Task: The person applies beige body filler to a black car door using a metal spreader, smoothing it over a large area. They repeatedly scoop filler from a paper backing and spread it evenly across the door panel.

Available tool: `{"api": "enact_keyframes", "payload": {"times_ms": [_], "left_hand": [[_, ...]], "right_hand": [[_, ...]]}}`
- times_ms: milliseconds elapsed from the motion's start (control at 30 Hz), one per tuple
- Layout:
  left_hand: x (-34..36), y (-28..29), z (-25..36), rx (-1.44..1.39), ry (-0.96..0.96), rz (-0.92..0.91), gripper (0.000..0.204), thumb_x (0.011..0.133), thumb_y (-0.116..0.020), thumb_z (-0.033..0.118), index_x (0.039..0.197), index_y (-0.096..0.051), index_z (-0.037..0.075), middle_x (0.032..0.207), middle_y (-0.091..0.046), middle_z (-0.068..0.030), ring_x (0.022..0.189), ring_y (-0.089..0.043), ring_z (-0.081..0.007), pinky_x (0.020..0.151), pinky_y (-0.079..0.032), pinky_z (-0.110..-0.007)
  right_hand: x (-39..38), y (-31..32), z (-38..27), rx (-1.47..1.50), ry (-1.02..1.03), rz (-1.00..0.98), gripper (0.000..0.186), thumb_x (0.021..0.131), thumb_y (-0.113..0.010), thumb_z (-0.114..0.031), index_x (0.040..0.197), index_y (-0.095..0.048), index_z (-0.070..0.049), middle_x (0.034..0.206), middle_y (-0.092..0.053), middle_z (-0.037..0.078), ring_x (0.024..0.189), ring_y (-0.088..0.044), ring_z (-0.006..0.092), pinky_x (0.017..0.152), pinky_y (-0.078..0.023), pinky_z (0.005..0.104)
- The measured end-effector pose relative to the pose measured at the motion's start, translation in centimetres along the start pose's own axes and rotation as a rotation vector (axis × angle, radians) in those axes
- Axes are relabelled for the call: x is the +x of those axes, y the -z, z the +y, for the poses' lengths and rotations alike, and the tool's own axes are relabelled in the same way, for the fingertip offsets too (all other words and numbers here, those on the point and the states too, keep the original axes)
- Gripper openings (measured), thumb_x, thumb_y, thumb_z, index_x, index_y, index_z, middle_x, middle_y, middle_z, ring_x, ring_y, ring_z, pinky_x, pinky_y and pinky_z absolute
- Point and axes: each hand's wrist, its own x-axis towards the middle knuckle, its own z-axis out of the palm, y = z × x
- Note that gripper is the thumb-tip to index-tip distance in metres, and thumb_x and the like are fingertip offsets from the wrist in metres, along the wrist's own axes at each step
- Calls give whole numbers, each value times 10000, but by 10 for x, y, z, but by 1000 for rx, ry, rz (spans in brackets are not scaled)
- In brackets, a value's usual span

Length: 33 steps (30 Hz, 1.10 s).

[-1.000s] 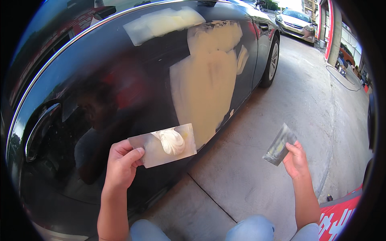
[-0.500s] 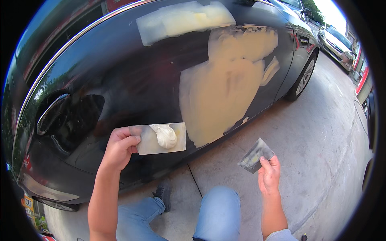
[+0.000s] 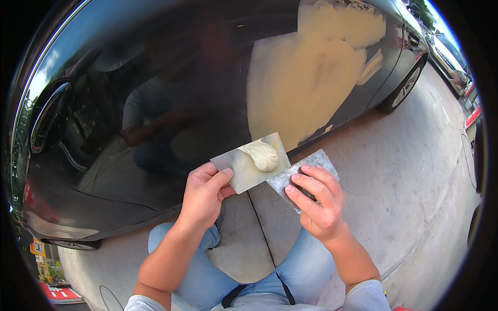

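My left hand [image 3: 202, 202] grips the left end of a thin rectangular plate [image 3: 244, 176] that carries a mound of pale cream paste [image 3: 263, 157]. Just right of it, my right hand [image 3: 319, 205] is closed on a flat metal spreader [image 3: 317, 161], streaked grey and white, whose upper-left edge meets or overlaps the plate's lower-right corner. Behind both hands is the black car's side [image 3: 202, 93], with a large tan filler patch [image 3: 306, 78] toward the right and my reflection in the dark paint.
My jeans-clad legs [image 3: 181, 269] are below on the grey concrete floor [image 3: 394, 197], which has a dark seam. The car's wheel [image 3: 404, 90] is at the upper right, with a pale car [image 3: 448, 65] beyond. Red signboards [image 3: 57, 294] and a thin hose lie near the rim.
Both hands have come together in the middle: the plate moved right and the spreader swung across to meet it. The view has tilted down, and the upper pale patch has left it.
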Motion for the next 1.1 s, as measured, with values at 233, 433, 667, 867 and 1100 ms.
{"api": "enact_keyframes", "payload": {"times_ms": [233, 433, 667, 867, 1100], "left_hand": [[-8, 16, 1, -102, -10, 18, 218, 1047, -589, 56, 1187, -694, -73, 1145, -756, -158, 1027, -756, -229, 929, -627, -388], [-8, 22, -2, -4, -19, 87, 224, 1049, -599, 65, 1201, -694, -69, 1140, -755, -146, 1019, -748, -215, 918, -622, -377], [-12, 18, 0, -95, 18, 65, 194, 1058, -600, 64, 1159, -703, -65, 1136, -754, -139, 1024, -740, -211, 919, -613, -381], [-1, 30, -9, 4, -8, 111, 179, 1051, -621, 66, 1126, -716, -67, 1066, -756, -122, 971, -738, -195, 907, -614, -367], [8, 33, -35, 217, 163, -145, 177, 1013, -661, 116, 1051, -749, -32, 938, -743, -37, 824, -650, -109, 756, -539, -294]], "right_hand": [[15, -39, -9, 172, 24, -82, 335, 744, -694, -24, 1043, -828, -94, 1107, -738, 63, 1067, -692, 316, 919, -591, 487], [22, -39, -16, 173, 15, 0, 350, 719, -687, -8, 1039, -818, -66, 1090, -742, 79, 1049, -695, 331, 872, -596, 462], [20, -41, -25, 202, -11, -153, 346, 713, -673, 13, 1017, -814, -72, 1105, -737, 73, 1049, -695, 320, 851, -589, 435], [6, -10, -19, 958, -1216, -197, 380, 955, -577, 43, 1321, -669, -1, 1180, -742, 89, 1102, -699, 256, 954, -582, 435], [202, 83, 39, 854, -638, 23, 304, 1027, -540, 22, 1310, -647, 59, 1160, -758, 113, 1058, -724, 160, 978, -563, 316]]}}
